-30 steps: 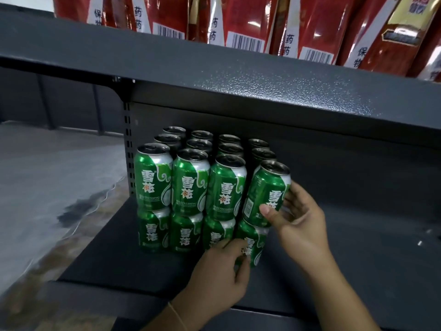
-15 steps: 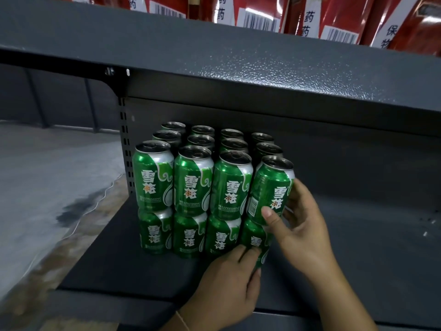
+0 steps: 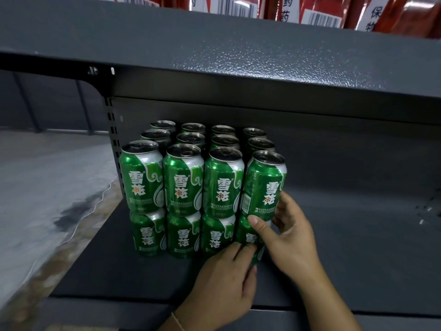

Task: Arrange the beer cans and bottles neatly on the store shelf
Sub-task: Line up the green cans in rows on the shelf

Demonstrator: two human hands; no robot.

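Green beer cans (image 3: 182, 180) stand two layers high in a block at the left of the dark grey shelf (image 3: 358, 259). At the block's front right corner, the upper can (image 3: 263, 185) sits nearly upright on the lower can (image 3: 248, 237). My right hand (image 3: 288, 237) grips the foot of that upper can, thumb on its front, fingers round its right side. My left hand (image 3: 226, 280) holds the lower corner can, fingertips on its front and base. Both hands hide part of the lower can.
The shelf above (image 3: 238, 56) overhangs the cans and carries red packets (image 3: 405, 13) with barcodes. A perforated upright (image 3: 113, 149) bounds the block on the left. Bare shelf board stretches to the right of the cans. Grey floor (image 3: 43, 187) lies left of the shelving.
The upper corner can, tilted a second ago, now stands almost straight on the lower one. My right hand slid down to its foot. My left hand stays on the lower can.
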